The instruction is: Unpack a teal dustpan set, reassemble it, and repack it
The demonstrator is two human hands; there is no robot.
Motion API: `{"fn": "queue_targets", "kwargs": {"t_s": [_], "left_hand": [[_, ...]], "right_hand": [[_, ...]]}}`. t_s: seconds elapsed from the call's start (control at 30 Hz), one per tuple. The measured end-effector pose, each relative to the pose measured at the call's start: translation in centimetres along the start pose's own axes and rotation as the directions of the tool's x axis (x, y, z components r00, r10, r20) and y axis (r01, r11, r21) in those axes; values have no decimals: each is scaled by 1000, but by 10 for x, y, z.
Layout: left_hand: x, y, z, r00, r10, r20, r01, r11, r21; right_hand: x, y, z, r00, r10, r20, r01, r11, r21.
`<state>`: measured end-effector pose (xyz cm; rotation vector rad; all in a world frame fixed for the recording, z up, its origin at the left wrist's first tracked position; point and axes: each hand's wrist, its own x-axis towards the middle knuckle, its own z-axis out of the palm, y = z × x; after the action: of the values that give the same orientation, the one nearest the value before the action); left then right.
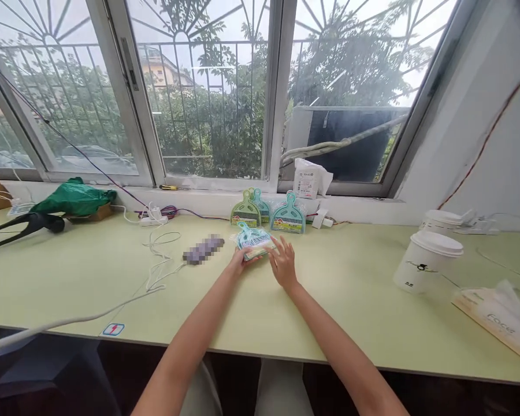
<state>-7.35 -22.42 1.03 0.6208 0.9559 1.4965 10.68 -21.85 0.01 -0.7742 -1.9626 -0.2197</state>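
A wrapped teal dustpan-and-brush set [253, 238] is tilted just above the middle of the green table [329, 300]. My left hand [239, 260] grips its lower left edge. Against its right edge rests my right hand [283, 263], with the fingers spread. Behind, a green set [245, 212], a teal set [260, 207] partly hidden by it, and another teal set [289, 215] lean upright against the low wall under the window.
On the right are a lidded white cup [424, 263], a second cup behind it and a tissue pack [498, 315]. A blurred dark object [203, 249], white cables, a power strip [153, 216] and a green bag [74, 197] lie left.
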Motion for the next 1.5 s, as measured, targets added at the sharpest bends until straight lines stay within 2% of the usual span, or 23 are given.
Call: {"fn": "queue_targets", "kwargs": {"t_s": [0.1,0.23,0.33,0.43,0.57,0.63,0.77,0.87,0.93,1.03,1.1,1.17,1.27,1.37,1.5], "left_hand": [[-4,-6,2,993,102,-52,-97,990,99],[-6,1,-6,981,164,-101,-153,982,108],[-7,3,-10,978,181,-104,-170,980,101],[-9,0,-8,978,196,-76,-181,969,170],[-8,-7,0,966,259,-18,-247,938,245],[-7,-8,3,954,299,4,-289,921,261],[-6,-5,6,919,393,-28,-368,882,295],[-7,-6,9,897,442,-4,-413,842,347],[-10,-9,12,896,443,21,-420,833,359],[-15,-14,20,891,453,19,-429,830,358],[-19,-17,26,886,464,-1,-433,828,357],[-24,-18,30,872,489,-8,-455,817,353],[-30,-19,35,868,495,39,-481,819,313],[-33,-21,39,913,390,121,-409,866,290],[-27,-16,35,946,285,151,-322,863,390]], "right_hand": [[-2,-5,3,990,-49,130,52,998,-17],[-2,-5,12,967,7,255,-2,1000,-18],[-1,-4,9,984,15,175,-22,999,35],[1,-3,4,996,-23,88,18,998,57],[3,-4,2,962,-123,242,113,992,56],[4,-4,1,955,-67,291,64,998,22],[5,0,-2,957,140,253,-147,989,6],[3,5,1,911,281,303,-316,946,73],[2,10,6,833,402,380,-495,849,187],[1,17,15,691,549,470,-722,551,418],[2,21,19,611,619,493,-771,327,546],[3,25,20,548,674,496,-756,145,638],[7,29,17,510,716,476,-670,-17,743],[12,34,13,496,727,475,-578,-132,805],[14,40,8,469,733,493,-509,-232,829]]}}
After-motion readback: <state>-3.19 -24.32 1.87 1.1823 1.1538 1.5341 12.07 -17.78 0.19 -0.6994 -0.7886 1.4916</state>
